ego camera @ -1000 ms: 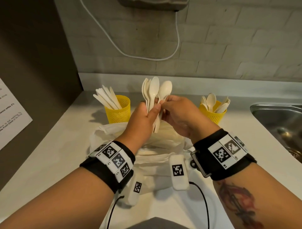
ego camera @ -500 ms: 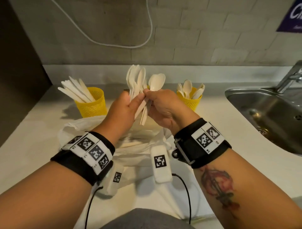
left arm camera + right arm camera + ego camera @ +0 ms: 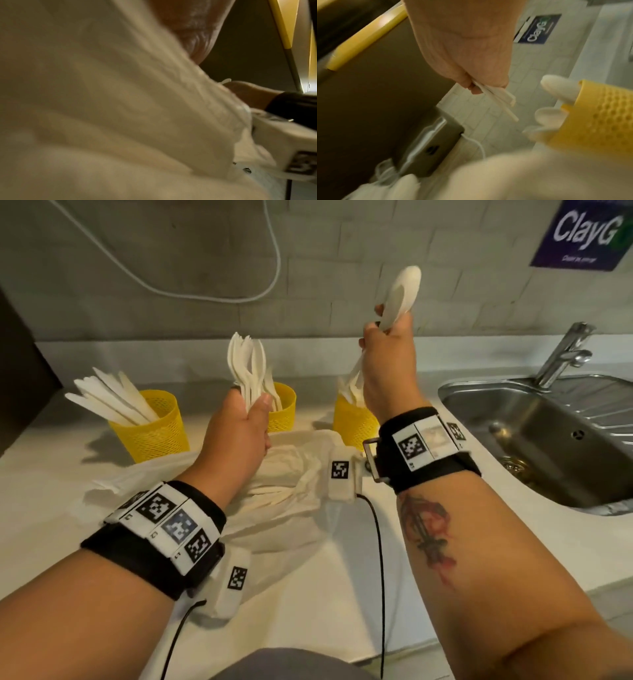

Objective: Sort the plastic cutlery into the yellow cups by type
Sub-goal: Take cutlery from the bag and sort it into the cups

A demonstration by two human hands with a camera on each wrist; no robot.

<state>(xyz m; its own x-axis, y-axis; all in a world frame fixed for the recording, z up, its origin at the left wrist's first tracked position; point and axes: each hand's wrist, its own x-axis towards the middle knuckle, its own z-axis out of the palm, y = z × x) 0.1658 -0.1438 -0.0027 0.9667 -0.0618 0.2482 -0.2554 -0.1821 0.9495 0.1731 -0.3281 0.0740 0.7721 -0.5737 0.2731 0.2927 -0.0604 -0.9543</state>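
Three yellow mesh cups stand on the counter. The left cup (image 3: 150, 426) holds knives, the middle cup (image 3: 282, 412) forks, the right cup (image 3: 352, 422) spoons. My left hand (image 3: 248, 409) grips an upright bundle of white forks (image 3: 246, 364) in front of the middle cup. My right hand (image 3: 383, 326) is raised above the right cup and pinches white spoons (image 3: 402, 290), bowls up and handles down. In the right wrist view my right hand (image 3: 476, 86) shows two handles (image 3: 496, 96) near the right cup (image 3: 599, 119).
A crumpled white bag (image 3: 294, 470) with more cutlery lies in front of the cups, under my wrists. A steel sink (image 3: 548, 440) and tap (image 3: 565, 354) are at the right. A dark panel (image 3: 20, 371) borders the counter on the left. A tiled wall (image 3: 342, 251) rises behind.
My right hand has pulled the spoons out of the shared bundle and lifted them to the right, above the right cup. My left hand keeps the forks and sank slightly. The view turned right.
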